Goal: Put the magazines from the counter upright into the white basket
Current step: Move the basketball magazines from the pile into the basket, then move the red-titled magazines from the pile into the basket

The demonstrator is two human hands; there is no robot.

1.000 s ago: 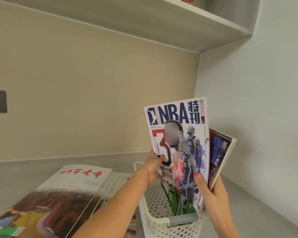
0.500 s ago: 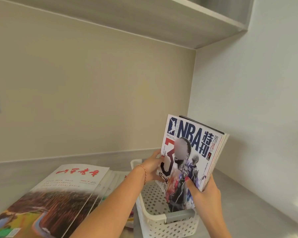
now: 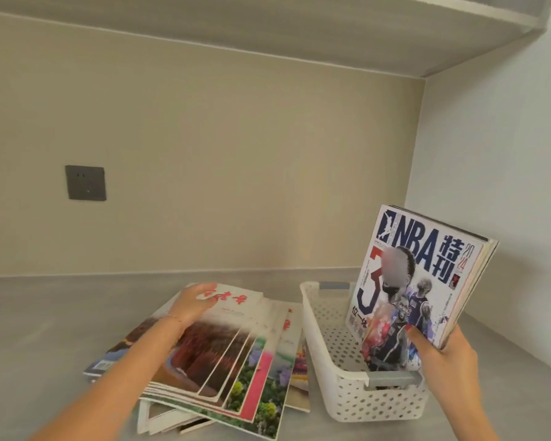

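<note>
A white perforated basket (image 3: pixel 323 342) with grey handles stands on the grey counter at the right. Inside it, a few NBA magazines (image 3: pixel 417 275) stand upright, leaning right. My right hand (image 3: pixel 442 351) grips their lower right edge, thumb on the front cover. A fanned pile of magazines (image 3: pixel 236 354) lies flat on the counter left of the basket, topped by one with red characters on its cover. My left hand (image 3: pixel 191 302) rests on that top magazine with fingers spread, holding nothing.
The grey counter (image 3: pixel 45 329) runs to a beige back wall with a dark socket plate (image 3: pixel 85 183). A white side wall stands close right of the basket. A shelf (image 3: pixel 331 30) hangs overhead.
My left hand has let go of the NBA magazines and moved left onto the pile. The magazines have sunk lower into the basket, now held by my right hand alone.
</note>
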